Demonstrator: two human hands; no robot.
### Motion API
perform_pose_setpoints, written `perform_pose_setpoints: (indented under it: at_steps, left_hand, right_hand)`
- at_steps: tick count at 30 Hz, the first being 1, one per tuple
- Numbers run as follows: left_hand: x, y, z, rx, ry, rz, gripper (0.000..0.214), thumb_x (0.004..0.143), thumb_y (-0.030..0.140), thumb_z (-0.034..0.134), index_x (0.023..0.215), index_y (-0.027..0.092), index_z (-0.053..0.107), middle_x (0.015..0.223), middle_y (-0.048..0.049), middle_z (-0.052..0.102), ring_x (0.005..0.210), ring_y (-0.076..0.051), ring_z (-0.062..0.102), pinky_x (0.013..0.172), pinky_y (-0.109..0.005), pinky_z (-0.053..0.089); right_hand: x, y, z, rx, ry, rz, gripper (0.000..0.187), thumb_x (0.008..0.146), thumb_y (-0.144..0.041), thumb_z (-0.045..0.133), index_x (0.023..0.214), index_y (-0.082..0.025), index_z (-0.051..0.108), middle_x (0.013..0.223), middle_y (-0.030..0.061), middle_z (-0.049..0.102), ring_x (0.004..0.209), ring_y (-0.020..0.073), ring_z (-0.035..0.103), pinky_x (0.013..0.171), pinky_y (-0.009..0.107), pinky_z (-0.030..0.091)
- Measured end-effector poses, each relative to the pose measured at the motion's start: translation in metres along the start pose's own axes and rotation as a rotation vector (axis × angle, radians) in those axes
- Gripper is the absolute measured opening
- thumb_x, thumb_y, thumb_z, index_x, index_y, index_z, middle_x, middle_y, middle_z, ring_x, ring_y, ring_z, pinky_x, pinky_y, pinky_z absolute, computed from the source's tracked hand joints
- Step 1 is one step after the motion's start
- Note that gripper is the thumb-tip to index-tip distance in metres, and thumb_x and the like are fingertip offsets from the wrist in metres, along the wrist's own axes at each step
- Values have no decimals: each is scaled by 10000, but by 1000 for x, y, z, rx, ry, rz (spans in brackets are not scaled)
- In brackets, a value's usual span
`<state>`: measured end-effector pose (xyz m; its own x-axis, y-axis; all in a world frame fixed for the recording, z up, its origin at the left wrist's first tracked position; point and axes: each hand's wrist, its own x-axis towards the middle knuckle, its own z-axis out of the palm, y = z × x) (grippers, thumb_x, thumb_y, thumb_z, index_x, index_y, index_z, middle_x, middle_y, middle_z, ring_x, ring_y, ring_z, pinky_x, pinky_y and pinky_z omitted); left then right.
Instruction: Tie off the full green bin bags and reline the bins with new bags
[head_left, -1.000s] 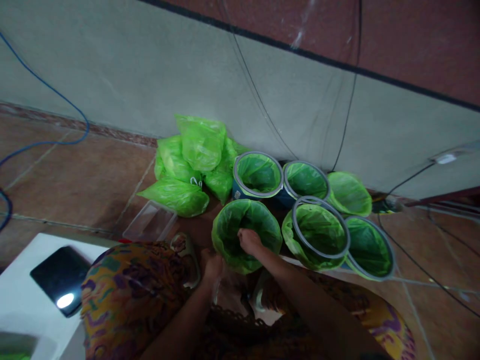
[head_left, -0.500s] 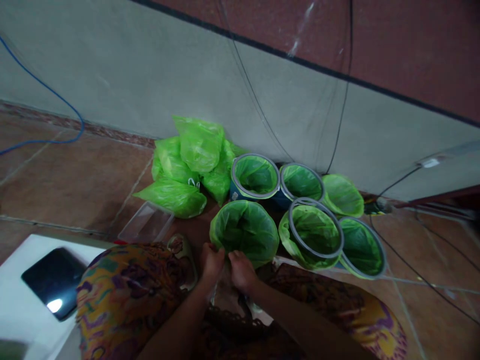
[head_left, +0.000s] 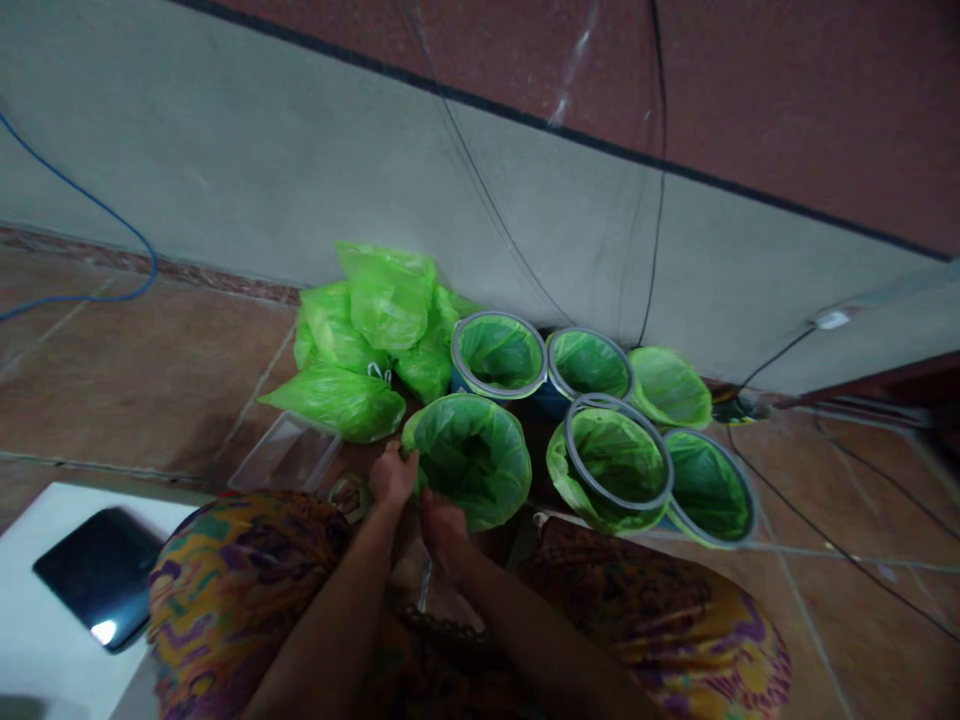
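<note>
Now left hand (head_left: 392, 475) pinches the near-left rim of the green bag (head_left: 472, 450); right hand (head_left: 442, 522) curled at its near edge, grip unclear. A second ago it reached inside.

1. I see a floor (head_left: 112, 380) of brown tiles that runs up to a pale wall.
2. A heap of filled green bags (head_left: 360, 330) lies on it against the wall, the bags touching one another.
3. Just in front of the heap, a clear plastic tub (head_left: 285, 455) rests on the tiles.
4. To the right of the heap I count six round bins with green liners, packed close in two rows. The front bin (head_left: 469, 455) stands nearest me.
5. A blue cable (head_left: 112, 297) loops over the tiles at far left, and black cables (head_left: 825, 545) trail across them at right.
6. A white desk (head_left: 37, 650) at lower left carries a dark flat device (head_left: 97, 575).
</note>
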<state>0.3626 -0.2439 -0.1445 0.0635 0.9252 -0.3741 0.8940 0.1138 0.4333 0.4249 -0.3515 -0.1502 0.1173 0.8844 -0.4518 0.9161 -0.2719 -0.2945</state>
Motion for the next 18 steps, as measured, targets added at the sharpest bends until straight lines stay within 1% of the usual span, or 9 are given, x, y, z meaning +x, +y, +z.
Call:
perform_pose_setpoints:
  at_steps: [3, 5, 6, 8, 10, 11, 14, 16, 18]
  left_hand:
    - [-1, 2, -17, -56, 183, -35, 622, 808, 515, 537, 1239, 69, 496, 1142, -222, 617, 1034, -298, 618, 823, -352, 477]
    - [-13, 2, -30, -47, 260, 12, 564, 830, 434, 534, 1227, 35, 502, 1168, -233, 591, 1073, -285, 595, 874, -339, 464]
    - [-22, 2, -36, -31, 253, 61, 465, 849, 366, 512, 1188, 49, 534, 1146, -212, 603, 1063, -268, 597, 883, -327, 460]
    - [-43, 2, -46, 27, 146, 208, 281, 866, 230, 451, 1071, 113, 605, 1072, -144, 641, 997, -223, 621, 867, -297, 462]
    - [-63, 3, -51, 122, -40, 367, 247, 846, 142, 431, 976, 173, 639, 1011, -83, 668, 922, -192, 642, 836, -280, 468]
    - [-71, 4, -50, 175, -136, 447, 257, 832, 117, 437, 963, 191, 645, 996, -63, 675, 910, -184, 647, 833, -275, 468]
    - [-84, 5, -42, 339, -333, 635, 307, 797, 73, 458, 1008, 199, 642, 1002, -59, 681, 945, -184, 645, 864, -278, 461]
    - [-83, 4, -35, 429, -400, 705, 325, 793, 74, 463, 1048, 182, 634, 1035, -82, 673, 987, -195, 635, 889, -291, 458]
    - [-76, 1, -28, 487, -437, 725, 327, 791, 93, 477, 1071, 166, 629, 1073, -102, 664, 1023, -210, 624, 904, -304, 457]
  right_hand:
    - [1, -8, -19, 32, 92, -25, 437, 900, -209, 432, 1322, -93, 428, 1116, 171, 631, 993, 254, 603, 837, 358, 473]
    - [-9, 4, -40, 64, 180, -87, 487, 891, -249, 471, 1356, -126, 395, 1196, 154, 595, 1093, 244, 546, 922, 365, 430]
    - [-16, 15, -51, 82, 217, -106, 480, 889, -268, 482, 1345, -136, 409, 1210, 142, 586, 1111, 239, 529, 939, 361, 417]
    - [-34, 40, -73, 85, 239, -122, 360, 901, -264, 463, 1240, -150, 507, 1163, 114, 599, 1094, 223, 525, 941, 341, 405]
    - [-52, 65, -88, 29, 180, -139, 252, 885, -204, 467, 1106, -157, 580, 1079, 94, 614, 1036, 209, 538, 910, 319, 407]
    - [-60, 75, -92, -19, 138, -180, 222, 864, -176, 486, 1056, -160, 597, 1047, 88, 615, 1021, 209, 536, 895, 316, 406]
    - [-74, 94, -91, -184, 84, -305, 201, 819, -127, 520, 997, -163, 606, 1011, 85, 604, 1007, 224, 516, 886, 337, 388]
    - [-74, 101, -82, -273, 96, -323, 193, 836, -116, 497, 987, -162, 608, 1014, 92, 600, 1005, 232, 503, 895, 360, 371]
    - [-67, 108, -72, -323, 93, -304, 186, 864, -121, 466, 964, -161, 618, 1005, 98, 603, 996, 234, 499, 887, 371, 364]
